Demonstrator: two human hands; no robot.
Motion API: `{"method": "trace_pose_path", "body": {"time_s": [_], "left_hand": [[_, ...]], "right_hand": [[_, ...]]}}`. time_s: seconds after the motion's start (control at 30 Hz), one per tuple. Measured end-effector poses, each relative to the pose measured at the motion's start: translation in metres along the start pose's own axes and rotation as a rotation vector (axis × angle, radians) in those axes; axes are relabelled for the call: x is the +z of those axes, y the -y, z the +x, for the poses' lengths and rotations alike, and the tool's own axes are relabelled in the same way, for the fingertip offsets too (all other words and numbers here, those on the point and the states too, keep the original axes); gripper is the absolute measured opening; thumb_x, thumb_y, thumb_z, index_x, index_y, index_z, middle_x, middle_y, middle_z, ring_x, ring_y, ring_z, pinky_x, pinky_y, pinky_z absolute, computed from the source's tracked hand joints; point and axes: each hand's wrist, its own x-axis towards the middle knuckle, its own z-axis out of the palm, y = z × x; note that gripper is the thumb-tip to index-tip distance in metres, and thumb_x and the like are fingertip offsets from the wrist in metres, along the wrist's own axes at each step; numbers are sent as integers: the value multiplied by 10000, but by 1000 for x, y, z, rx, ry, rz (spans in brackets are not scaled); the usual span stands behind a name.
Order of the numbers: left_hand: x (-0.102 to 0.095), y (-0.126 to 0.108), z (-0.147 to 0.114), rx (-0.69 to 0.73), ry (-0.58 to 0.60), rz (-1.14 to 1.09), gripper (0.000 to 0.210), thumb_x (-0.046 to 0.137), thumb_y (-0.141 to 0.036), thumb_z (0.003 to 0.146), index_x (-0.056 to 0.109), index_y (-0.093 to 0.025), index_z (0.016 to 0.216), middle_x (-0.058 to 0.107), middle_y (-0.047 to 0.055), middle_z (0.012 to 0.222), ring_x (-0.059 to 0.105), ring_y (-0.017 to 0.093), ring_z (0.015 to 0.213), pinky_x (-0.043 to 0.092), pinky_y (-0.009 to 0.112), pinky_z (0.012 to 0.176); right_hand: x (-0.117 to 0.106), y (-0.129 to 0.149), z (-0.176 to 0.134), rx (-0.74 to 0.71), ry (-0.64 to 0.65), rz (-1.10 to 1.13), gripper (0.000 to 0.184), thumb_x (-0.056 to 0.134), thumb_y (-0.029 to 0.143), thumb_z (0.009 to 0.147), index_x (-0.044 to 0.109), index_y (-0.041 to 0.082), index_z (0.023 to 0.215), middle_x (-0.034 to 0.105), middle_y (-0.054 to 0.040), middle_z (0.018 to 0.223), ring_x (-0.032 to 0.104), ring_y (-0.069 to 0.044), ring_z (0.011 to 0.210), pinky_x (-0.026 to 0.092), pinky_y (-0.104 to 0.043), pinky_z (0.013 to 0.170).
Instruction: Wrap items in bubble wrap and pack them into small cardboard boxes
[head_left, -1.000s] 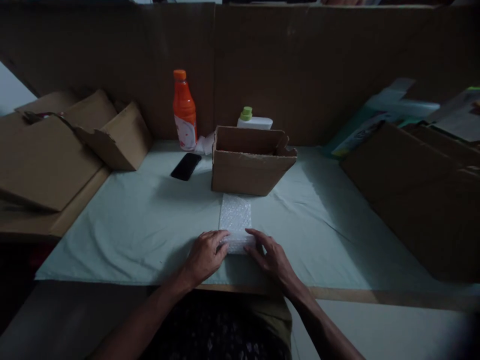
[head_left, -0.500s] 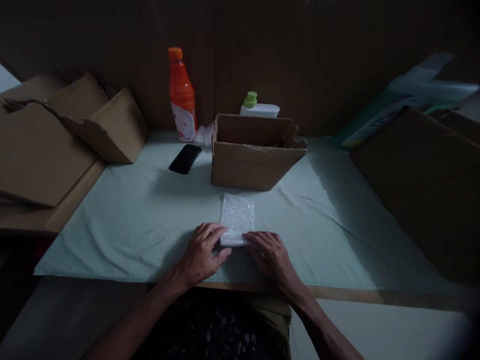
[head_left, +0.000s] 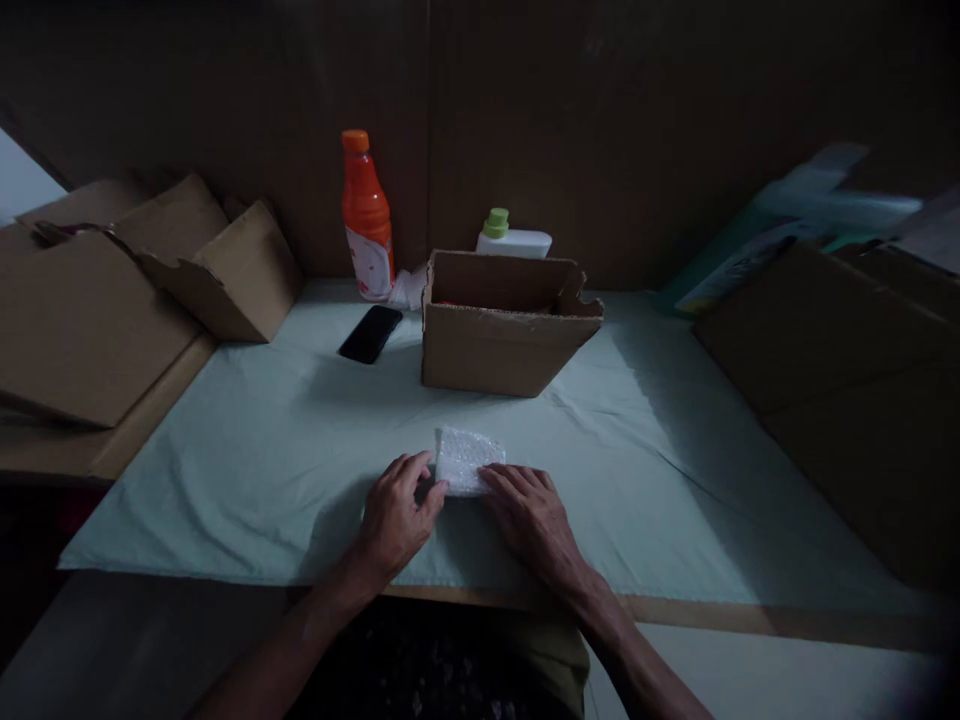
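A small sheet of bubble wrap, folded over into a short packet, lies on the pale green cloth close to the front edge. My right hand grips its right side, fingers on top and the thumb hidden beneath. At its left edge is my left hand, fingers bent and thumb apart from them, the thumb tip by the packet's lower left corner. Whether anything is wrapped inside is hidden.
Beyond the hands stands an open cardboard box. Around it are a black phone, an orange bottle and a white bottle with a green cap. Cardboard boxes fill the left; a teal bottle leans behind cardboard at right.
The bubble wrap's far flap has come toward me and the packet looks shorter. My left hand has shifted slightly left, its fingers off the top. The view has tilted up a little.
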Motion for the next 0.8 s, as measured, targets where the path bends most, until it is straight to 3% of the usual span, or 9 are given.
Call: {"method": "trace_pose_path", "body": {"time_s": [0.13,0.23,0.33,0.43,0.5,0.63,0.7,0.8], "left_hand": [[4,4,-22,-302,8,-648,566,653,-416,831,553,-156,1324,663,147,1218,650,257,1065,525,387,902],[7,2,-28,-405,39,-1056,704,755,-430,736,530,-151,1342,651,144,1264,607,283,1182,481,386,998],[6,-2,-28,-426,41,-1178,636,768,-401,736,575,-148,1286,689,110,1158,623,264,1092,472,363,976],[6,-6,-30,-377,147,-1157,617,699,-397,827,515,-163,1368,693,98,1160,633,250,1060,476,352,955],[10,-8,-33,-335,224,-1121,666,645,-389,876,408,-184,1463,671,104,1233,634,248,1098,474,357,978],[12,-13,-28,-222,342,-866,690,587,-310,892,330,-181,1520,650,132,1282,641,249,1130,487,385,1015],[2,-16,-11,-107,262,-600,654,583,-283,889,373,-182,1500,669,132,1231,647,251,1111,503,406,1007],[-30,-26,36,208,-78,-194,555,580,-256,909,451,-206,1446,631,139,1302,591,265,1222,475,450,1070]], "right_hand": [[9,-1,2,201,-171,231,245,530,263,977,698,203,1144,772,-98,1018,713,-233,871,547,-363,761],[11,13,-3,355,-79,500,320,542,414,973,715,215,1156,777,-78,990,723,-228,835,573,-331,728],[5,24,-7,398,-12,634,386,557,499,944,737,205,1118,769,-93,1012,717,-251,915,573,-357,817],[-7,25,-7,395,-53,692,444,628,516,886,710,207,1194,722,-116,1168,675,-275,1056,528,-395,950],[-15,22,-4,392,9,794,524,658,545,851,678,210,1254,705,-110,1195,673,-267,1026,539,-372,910],[-20,12,-1,421,101,854,406,624,565,858,732,192,976,721,-55,885,655,-221,810,528,-293,730],[-19,1,-4,477,36,792,387,620,564,852,710,188,858,683,-36,794,626,-201,749,507,-277,693],[-17,-22,-13,607,-38,718,419,632,594,825,685,178,811,626,-22,728,578,-181,686,469,-263,628]]}}
